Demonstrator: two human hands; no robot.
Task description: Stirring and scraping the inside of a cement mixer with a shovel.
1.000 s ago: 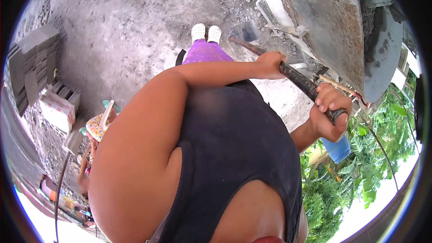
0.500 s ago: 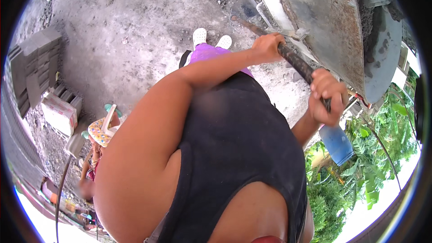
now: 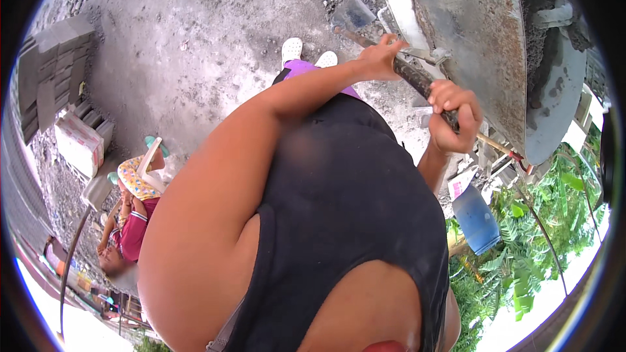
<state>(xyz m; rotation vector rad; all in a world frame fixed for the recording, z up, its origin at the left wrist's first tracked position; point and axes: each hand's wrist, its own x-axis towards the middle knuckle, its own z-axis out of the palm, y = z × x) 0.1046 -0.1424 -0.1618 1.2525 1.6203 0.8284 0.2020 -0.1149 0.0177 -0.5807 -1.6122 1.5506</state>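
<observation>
Both hands grip a long dark tool handle that runs diagonally in front of me. My left hand is closed on the handle farther down, nearer the flat grey metal blade, which sits low over the concrete ground. My right hand is closed around the upper part of the handle. My dark sleeveless top and left arm fill the middle of the picture. My white shoes show on the ground beyond.
A rusty grey mixer drum stands close on the right, with a blue barrel and green plants below it. Grey blocks and a white sack lie at the left. Another person sits there.
Both hands have slid the handle forward, away from my body and along the drum. The blade now lies farther out on the ground.
</observation>
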